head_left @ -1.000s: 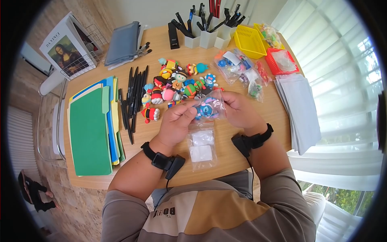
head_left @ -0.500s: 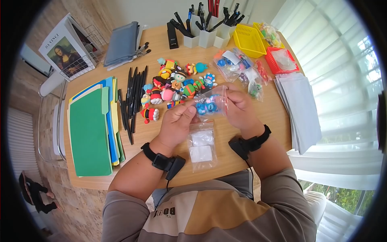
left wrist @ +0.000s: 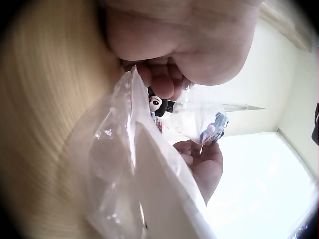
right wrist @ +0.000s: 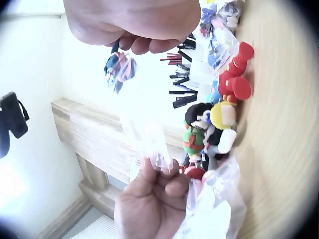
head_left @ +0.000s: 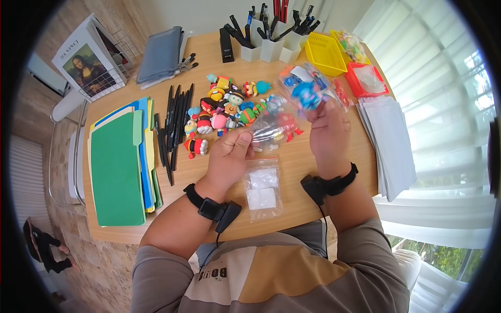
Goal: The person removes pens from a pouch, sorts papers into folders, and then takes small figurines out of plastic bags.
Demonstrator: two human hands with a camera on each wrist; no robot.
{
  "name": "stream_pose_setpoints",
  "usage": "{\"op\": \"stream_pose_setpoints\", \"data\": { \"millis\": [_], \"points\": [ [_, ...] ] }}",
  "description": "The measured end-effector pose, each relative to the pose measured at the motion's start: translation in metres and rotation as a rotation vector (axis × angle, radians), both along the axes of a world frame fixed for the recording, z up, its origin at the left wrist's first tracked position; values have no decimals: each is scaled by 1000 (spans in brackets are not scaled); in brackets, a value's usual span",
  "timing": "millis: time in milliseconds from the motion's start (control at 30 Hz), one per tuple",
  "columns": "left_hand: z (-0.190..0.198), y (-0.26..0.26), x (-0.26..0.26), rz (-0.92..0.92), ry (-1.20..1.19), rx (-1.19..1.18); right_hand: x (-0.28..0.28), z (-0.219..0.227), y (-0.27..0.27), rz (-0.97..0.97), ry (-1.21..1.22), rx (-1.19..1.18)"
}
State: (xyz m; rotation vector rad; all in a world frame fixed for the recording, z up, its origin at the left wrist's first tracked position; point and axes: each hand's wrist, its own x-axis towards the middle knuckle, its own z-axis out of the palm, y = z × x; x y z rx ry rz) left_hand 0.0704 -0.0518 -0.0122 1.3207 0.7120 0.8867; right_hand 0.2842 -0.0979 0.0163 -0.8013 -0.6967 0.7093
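My left hand (head_left: 228,159) pinches the edge of a clear plastic bag (head_left: 267,133) between thumb and fingers, and the bag looks flat with no toy in it. Up to the right, my right hand (head_left: 330,136) holds a small blue toy figure (head_left: 307,96) by the fingertips, blurred in the head view. In the right wrist view the figure (right wrist: 119,70) shows blue and pink parts below the curled fingers. Below the hands lies a zip bag (head_left: 261,190) with white pieces inside. A red figure (right wrist: 236,74) lies on the table, partly behind the clear bag in the head view.
Colourful toy figures (head_left: 232,107) crowd the table beyond my left hand. Bagged toys (head_left: 292,78), a yellow basket (head_left: 324,55) and a red basket (head_left: 355,83) stand at back right. White envelopes (head_left: 386,151) lie right; black pens (head_left: 176,128) and folders (head_left: 117,167) left.
The blue figure was inside the clear bag between both hands. It is now out, and my right hand has moved up and right with it. The left hand stays, holding the bag.
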Motion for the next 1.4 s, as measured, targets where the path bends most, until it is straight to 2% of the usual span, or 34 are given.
{"op": "stream_pose_setpoints", "data": {
  "millis": [67,167,200,267,333,367,500,567,600,667,700,767,833,900,1000,1067,1100,1167,1200,1267,1400],
  "points": [
    [0,-1,0,10,-1,7,7,4,2,-61,124,-35],
    [0,0,0,58,1,-70,11,14,6,-138,172,-78],
    [-6,1,-1,77,-64,-93,13,13,6,-140,172,-78],
    [-8,2,-3,96,-128,-117,16,8,6,-107,30,-218],
    [-3,2,-3,162,-252,-204,20,-4,10,-49,20,-301],
    [-4,2,-2,161,-253,-204,19,-6,11,9,10,-384],
    [-5,3,-3,145,-322,-200,7,-4,11,104,78,-454],
    [-7,4,-5,116,-328,-199,2,3,11,277,8,-571],
    [-8,4,-5,96,-309,-189,-1,6,9,278,8,-571],
    [-9,4,-6,75,-289,-180,-7,10,4,152,-353,-612],
    [-8,4,-6,60,-261,-137,-8,10,2,150,-352,-614],
    [-6,3,-4,46,-234,-93,-9,8,-1,321,-324,-405],
    [-5,3,-3,-31,-167,-73,-16,4,-2,324,-351,-388],
    [-3,1,-4,-31,-191,-37,-15,-2,-3,326,-375,-374],
    [-8,2,-5,14,-228,-33,5,-5,-6,411,-237,-382],
    [-13,5,-5,59,-233,-65,12,3,-11,700,-188,-436],
    [-14,6,-5,61,-233,-69,10,12,-13,702,-186,-437],
    [-12,6,-5,61,-232,-74,4,32,-19,1030,-373,-642],
    [-6,4,-6,62,-215,-99,3,33,-20,1030,-372,-643],
    [-5,3,-7,65,-198,-126,-1,34,-20,1157,-503,-704],
    [-7,4,-7,52,-230,-128,-3,36,-21,1196,-645,-777]
  ]
}}
